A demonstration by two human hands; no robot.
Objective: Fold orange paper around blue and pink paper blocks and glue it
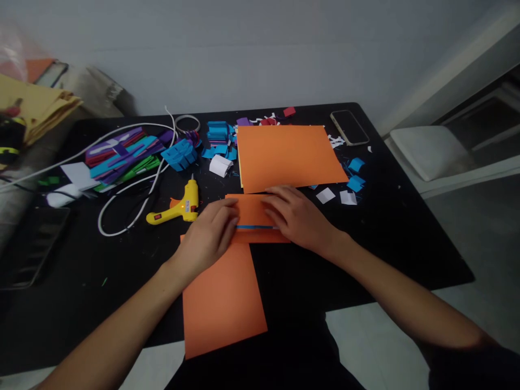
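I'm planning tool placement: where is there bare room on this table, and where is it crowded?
The black table looks bare between phone, right edge and right forearm, and between that forearm and the lower orange sheet. Crowded: the back left, with paper strips, white cord and glue gun, and the back middle, with scraps around the upper orange sheet.

Pale grey wall across far side, plain, faint horizontal line running along it. Black table before it, dark flat top, rounded corners on right. Light grey floor showing past near edge and along right. Far right: slanting pale ledge, dark recess beneath, pale rounded seat-like piece beside table. Light dim, cool, soft; corners shadowy.
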